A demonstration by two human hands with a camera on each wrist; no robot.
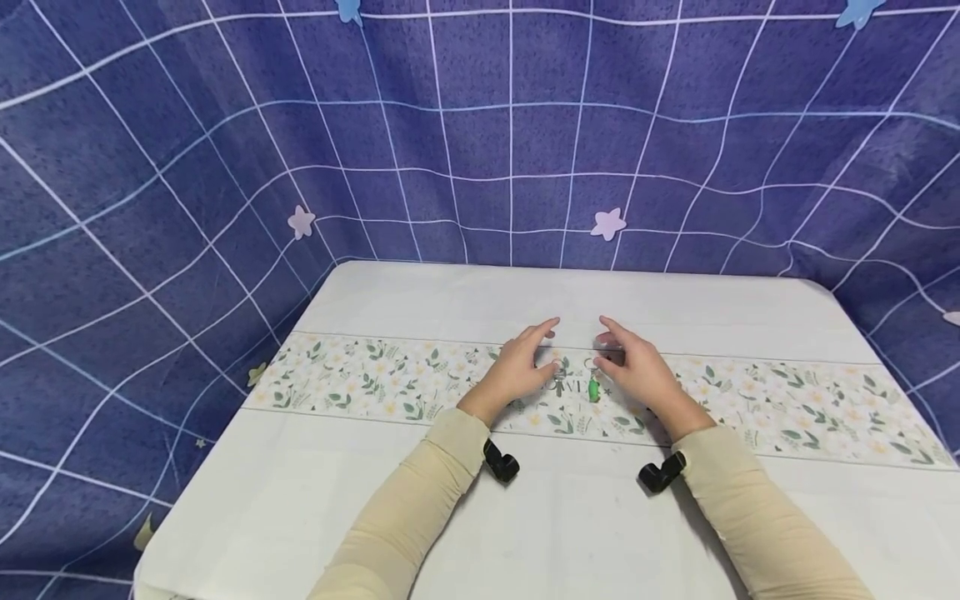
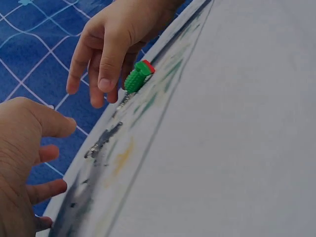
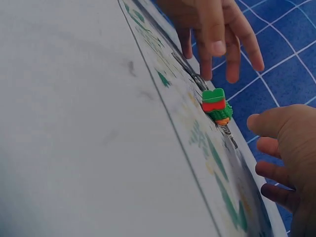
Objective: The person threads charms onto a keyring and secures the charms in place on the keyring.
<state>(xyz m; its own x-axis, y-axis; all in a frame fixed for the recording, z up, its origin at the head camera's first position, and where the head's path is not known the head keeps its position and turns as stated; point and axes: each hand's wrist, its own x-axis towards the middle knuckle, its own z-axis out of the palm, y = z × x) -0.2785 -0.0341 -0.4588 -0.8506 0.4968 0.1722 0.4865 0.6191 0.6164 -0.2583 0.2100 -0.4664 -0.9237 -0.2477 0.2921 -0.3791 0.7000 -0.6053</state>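
Note:
A green figure keychain [image 1: 594, 390] with a red part lies on the floral strip, its metal chain [image 3: 230, 136] stretching away from it. To its left is a dark metal key [image 1: 558, 385], seen slightly blurred as a slim dark shape [image 2: 102, 140] in the left wrist view. My left hand [image 1: 517, 367] hovers beside the key, fingers loosely bent, holding nothing. On the other side my right hand [image 1: 639, 368] is held near the keychain, its fingers relaxed and apart from it. Both small items lie between the two hands.
A white table [image 1: 570, 517] carries the flower-patterned strip [image 1: 390, 379] across its middle, with some printed lettering under the items. Behind and to the left hangs a blue curtain [image 1: 480, 142] with a grid and stars. Black wrist cameras [image 1: 501, 462] sit at both cuffs.

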